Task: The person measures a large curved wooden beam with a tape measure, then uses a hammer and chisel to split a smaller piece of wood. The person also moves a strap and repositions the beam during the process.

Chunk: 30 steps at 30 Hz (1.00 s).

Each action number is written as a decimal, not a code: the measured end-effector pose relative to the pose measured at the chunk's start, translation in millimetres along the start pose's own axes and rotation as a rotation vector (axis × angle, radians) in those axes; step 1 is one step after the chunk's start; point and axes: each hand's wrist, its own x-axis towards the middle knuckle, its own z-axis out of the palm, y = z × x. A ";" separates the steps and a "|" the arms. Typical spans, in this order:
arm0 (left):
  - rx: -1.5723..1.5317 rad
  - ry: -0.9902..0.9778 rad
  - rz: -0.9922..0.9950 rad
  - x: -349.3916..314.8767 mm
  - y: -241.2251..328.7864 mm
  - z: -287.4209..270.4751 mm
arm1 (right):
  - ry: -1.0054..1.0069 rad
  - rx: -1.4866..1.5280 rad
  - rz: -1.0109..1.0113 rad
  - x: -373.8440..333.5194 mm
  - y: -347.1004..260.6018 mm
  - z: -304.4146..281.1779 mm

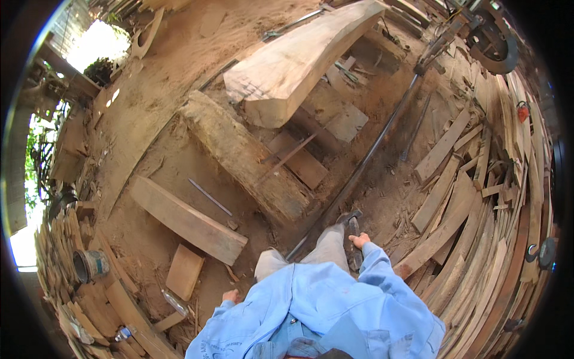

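Observation:
My right hand [360, 240] is closed around the handle of a hammer [354, 226], held beside my right leg with its dark head foremost. My left hand [231, 296] hangs low by my left side, near a short wooden block [185, 272]. How its fingers are set is too small and partly hidden to make out. Ahead of me a large, thick wooden slab [299, 57] rests with its near end raised above a rough squared timber [245, 155]. A thin stick [293, 154] leans across that timber.
Long boards [478, 239] lie stacked along the right. A long metal bar [382, 134] runs over the dirt floor to a wheeled machine [490, 42]. At left are a curved beam [188, 218], a bucket [91, 265], a clear bottle [174, 303] and more stacked wood [128, 314].

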 end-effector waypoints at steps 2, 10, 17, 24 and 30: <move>0.123 -0.051 0.033 -5.5 -30.6 -35.2 | -0.006 0.036 -0.026 -27.4 -19.5 18.8; -0.490 0.006 -0.040 58.2 30.9 -123.9 | -0.197 0.028 0.042 -86.8 -41.9 89.6; -0.308 0.116 0.330 87.6 149.1 -150.8 | -0.417 0.038 0.266 -107.1 -10.3 153.7; 0.741 -0.158 0.578 102.7 145.9 -200.0 | -0.347 0.126 0.403 -126.7 -23.8 182.1; 0.002 -0.007 0.027 94.7 163.6 -232.3 | -0.423 0.292 0.335 -116.6 -72.4 172.5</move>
